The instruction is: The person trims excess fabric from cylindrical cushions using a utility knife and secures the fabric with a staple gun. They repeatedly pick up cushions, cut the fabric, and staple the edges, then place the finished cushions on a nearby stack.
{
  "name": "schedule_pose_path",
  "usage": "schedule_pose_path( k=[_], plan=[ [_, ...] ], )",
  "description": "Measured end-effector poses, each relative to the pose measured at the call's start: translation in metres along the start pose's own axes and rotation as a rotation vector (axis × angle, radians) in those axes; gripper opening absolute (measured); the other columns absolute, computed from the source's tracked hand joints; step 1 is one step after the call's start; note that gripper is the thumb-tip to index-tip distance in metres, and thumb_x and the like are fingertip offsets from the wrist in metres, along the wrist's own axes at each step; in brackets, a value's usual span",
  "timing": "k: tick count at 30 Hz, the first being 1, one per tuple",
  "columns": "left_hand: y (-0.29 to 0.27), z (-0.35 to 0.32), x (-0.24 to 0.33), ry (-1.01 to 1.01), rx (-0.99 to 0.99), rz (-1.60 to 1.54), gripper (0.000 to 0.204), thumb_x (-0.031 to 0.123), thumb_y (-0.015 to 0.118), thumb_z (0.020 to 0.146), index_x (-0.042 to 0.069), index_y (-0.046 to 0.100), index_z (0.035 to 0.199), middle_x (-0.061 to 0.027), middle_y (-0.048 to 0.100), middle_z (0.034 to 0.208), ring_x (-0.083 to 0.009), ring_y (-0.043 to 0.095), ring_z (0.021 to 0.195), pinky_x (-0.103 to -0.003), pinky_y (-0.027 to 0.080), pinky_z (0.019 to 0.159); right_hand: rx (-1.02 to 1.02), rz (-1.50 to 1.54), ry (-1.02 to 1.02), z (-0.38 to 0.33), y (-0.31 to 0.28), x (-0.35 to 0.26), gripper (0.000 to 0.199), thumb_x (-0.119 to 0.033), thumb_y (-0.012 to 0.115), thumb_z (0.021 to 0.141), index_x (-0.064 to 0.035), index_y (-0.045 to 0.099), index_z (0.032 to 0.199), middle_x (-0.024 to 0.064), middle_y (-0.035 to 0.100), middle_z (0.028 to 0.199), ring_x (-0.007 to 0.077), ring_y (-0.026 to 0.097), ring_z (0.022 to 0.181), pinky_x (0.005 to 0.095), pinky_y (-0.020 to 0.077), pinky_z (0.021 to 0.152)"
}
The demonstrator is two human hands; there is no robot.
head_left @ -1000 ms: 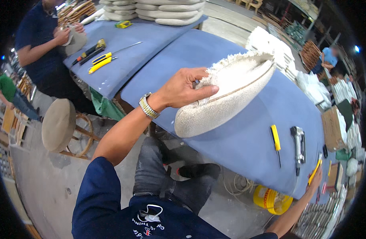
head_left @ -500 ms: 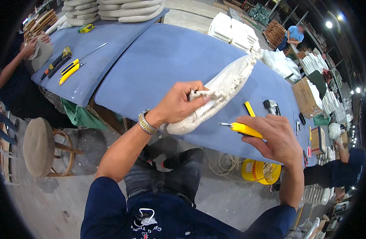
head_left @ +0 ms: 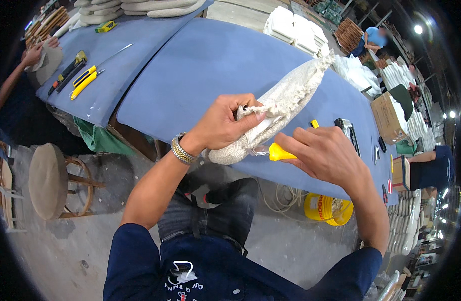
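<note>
A seat pad covered in beige woven fabric (head_left: 293, 90) with a frayed edge is tilted above the blue table (head_left: 210, 55). My left hand (head_left: 228, 123) is closed on it, pinching the folded fabric edge between thumb and fingers. My right hand (head_left: 323, 153) grips a yellow utility knife (head_left: 280, 152). The knife's blade points left and meets the fabric near the pad's rounded near end; whether it has gone into the cloth I cannot tell. Just beyond my right hand lie another yellow-handled tool (head_left: 315, 123) and a staple gun (head_left: 346, 131).
At the left, a co-worker's hands (head_left: 37, 55) hold a beige piece beside yellow cutters (head_left: 84, 86) and a tape measure (head_left: 106, 26). Stacked pads (head_left: 163, 7) stand far left. A round stool (head_left: 47, 181), yellow bucket (head_left: 315, 208) and loose hose (head_left: 288, 200) are below the table.
My right hand has moved left and slightly up, bringing the knife's blade from beside the pad onto its fabric. My left hand keeps its hold, with the pad shifted slightly.
</note>
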State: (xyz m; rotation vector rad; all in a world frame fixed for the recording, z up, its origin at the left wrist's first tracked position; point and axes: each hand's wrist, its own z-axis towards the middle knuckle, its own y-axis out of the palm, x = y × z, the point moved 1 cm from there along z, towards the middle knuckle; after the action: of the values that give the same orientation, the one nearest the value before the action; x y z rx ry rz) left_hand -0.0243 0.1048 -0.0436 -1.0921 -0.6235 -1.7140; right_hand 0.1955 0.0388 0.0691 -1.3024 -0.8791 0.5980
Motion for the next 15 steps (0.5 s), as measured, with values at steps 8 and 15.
schedule_pose_path(
  k=[8, 15],
  plan=[
    [0.0027, -0.0035, 0.0012, 0.027, -0.015, -0.043, 0.025, 0.018, 0.07, 0.098, 0.0, 0.06, 0.084, 0.0054, 0.055, 0.075, -0.0032, 0.039, 0.071, -0.025, 0.036, 0.059, -0.006, -0.054, -0.014, 0.0032, 0.0069, 0.0016, 0.028, -0.026, 0.064, 0.091, -0.0208, 0.057, 0.118, -0.0001, 0.055, 0.081, 0.0191, 0.067, 0.071, 0.0372, 0.051, 0.057],
    [0.0028, -0.0042, 0.0016, -0.01, -0.017, -0.066, 0.021, 0.016, 0.07, 0.097, 0.0, 0.064, 0.087, 0.0051, 0.058, 0.076, -0.0028, 0.042, 0.07, -0.024, 0.037, 0.059, -0.005, -0.076, -0.027, 0.0059, 0.0045, 0.0014, 0.028, -0.025, 0.062, 0.09, -0.0202, 0.057, 0.117, -0.0016, 0.057, 0.082, 0.017, 0.067, 0.075, 0.036, 0.051, 0.059]
  ],
)
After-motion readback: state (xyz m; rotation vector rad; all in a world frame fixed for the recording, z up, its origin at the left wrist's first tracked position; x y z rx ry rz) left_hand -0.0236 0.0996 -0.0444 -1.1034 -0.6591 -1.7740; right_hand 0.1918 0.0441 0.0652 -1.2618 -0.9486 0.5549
